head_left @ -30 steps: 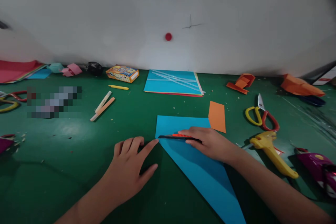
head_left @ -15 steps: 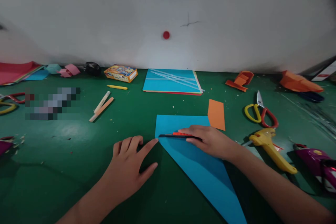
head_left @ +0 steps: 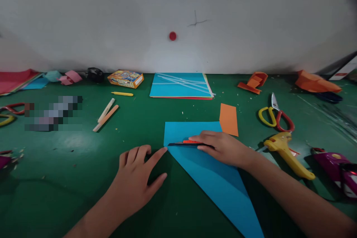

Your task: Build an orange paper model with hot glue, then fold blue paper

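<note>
A large blue paper lies on the green table, its narrow end stretching toward me. My right hand is closed around a utility knife with an orange-red part and a dark blade side, laid flat across the upper part of the paper. My left hand has its fingers apart and holds nothing; its index fingertip touches the paper's left corner, close to the knife's tip. An orange paper piece lies at the paper's upper right edge.
Scissors, a yellow glue gun and a purple glue gun lie on the right. Farther back are stacked papers with clear strips and a small box. Two sticks lie left of centre.
The view has shifted slightly, so background things sit a little farther left. Both hands, the knife and the blue paper keep nearly the same positions.
</note>
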Demonstrator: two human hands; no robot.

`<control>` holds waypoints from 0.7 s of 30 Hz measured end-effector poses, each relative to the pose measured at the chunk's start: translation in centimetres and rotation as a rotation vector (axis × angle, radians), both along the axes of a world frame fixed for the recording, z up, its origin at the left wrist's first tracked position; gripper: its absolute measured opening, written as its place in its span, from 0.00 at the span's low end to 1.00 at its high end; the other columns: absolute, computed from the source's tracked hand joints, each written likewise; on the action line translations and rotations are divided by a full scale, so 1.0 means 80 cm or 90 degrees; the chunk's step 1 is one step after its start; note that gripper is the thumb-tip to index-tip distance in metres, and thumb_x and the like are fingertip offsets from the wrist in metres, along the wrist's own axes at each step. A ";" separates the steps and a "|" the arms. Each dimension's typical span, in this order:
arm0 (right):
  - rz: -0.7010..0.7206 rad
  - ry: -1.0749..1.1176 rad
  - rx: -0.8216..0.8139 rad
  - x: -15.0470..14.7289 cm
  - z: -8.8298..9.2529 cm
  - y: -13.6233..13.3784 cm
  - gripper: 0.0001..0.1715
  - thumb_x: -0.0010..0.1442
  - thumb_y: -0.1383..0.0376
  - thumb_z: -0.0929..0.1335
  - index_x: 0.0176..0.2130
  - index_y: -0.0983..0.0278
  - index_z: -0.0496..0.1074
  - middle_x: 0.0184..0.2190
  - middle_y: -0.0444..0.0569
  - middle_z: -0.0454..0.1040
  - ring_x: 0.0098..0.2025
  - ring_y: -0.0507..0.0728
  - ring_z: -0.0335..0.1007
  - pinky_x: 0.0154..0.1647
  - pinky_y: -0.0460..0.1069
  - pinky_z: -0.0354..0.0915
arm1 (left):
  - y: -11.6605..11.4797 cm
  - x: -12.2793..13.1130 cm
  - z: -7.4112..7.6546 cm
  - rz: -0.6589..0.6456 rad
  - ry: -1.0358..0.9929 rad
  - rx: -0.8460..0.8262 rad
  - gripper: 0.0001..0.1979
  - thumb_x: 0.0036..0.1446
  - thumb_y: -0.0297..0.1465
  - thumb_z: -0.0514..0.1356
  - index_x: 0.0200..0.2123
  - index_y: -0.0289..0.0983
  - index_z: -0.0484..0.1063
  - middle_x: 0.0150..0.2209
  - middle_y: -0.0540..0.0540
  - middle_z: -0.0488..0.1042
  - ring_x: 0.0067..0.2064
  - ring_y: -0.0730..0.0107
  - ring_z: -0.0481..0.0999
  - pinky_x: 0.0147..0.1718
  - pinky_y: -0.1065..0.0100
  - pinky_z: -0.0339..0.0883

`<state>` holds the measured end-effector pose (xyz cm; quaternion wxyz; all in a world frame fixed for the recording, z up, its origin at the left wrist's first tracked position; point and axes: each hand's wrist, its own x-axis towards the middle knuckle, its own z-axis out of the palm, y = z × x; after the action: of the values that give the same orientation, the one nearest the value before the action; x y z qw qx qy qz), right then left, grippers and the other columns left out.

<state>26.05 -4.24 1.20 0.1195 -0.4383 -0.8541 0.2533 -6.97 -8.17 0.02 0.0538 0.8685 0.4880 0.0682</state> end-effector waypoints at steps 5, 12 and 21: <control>0.007 -0.015 0.004 0.000 0.001 0.000 0.26 0.76 0.54 0.59 0.69 0.51 0.65 0.55 0.51 0.75 0.49 0.61 0.75 0.47 0.54 0.71 | 0.000 0.000 0.000 -0.005 0.000 0.002 0.26 0.69 0.44 0.55 0.69 0.54 0.61 0.56 0.40 0.68 0.58 0.45 0.67 0.51 0.46 0.63; 0.013 -0.021 -0.004 0.000 0.005 0.001 0.26 0.77 0.55 0.58 0.69 0.52 0.65 0.53 0.52 0.75 0.47 0.60 0.75 0.46 0.54 0.70 | 0.000 -0.002 -0.002 -0.004 -0.003 0.008 0.27 0.69 0.46 0.55 0.69 0.54 0.62 0.55 0.40 0.69 0.57 0.45 0.68 0.51 0.46 0.64; 0.019 -0.017 -0.002 0.003 0.003 0.001 0.26 0.77 0.54 0.58 0.69 0.51 0.64 0.54 0.52 0.74 0.47 0.61 0.74 0.46 0.55 0.70 | 0.001 -0.002 -0.004 -0.007 -0.005 0.017 0.27 0.69 0.45 0.55 0.69 0.55 0.61 0.55 0.41 0.68 0.57 0.45 0.68 0.51 0.47 0.65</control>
<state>26.28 -4.13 1.43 0.1037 -0.4292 -0.8616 0.2504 -7.11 -8.09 -0.30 0.0447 0.8717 0.4819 0.0775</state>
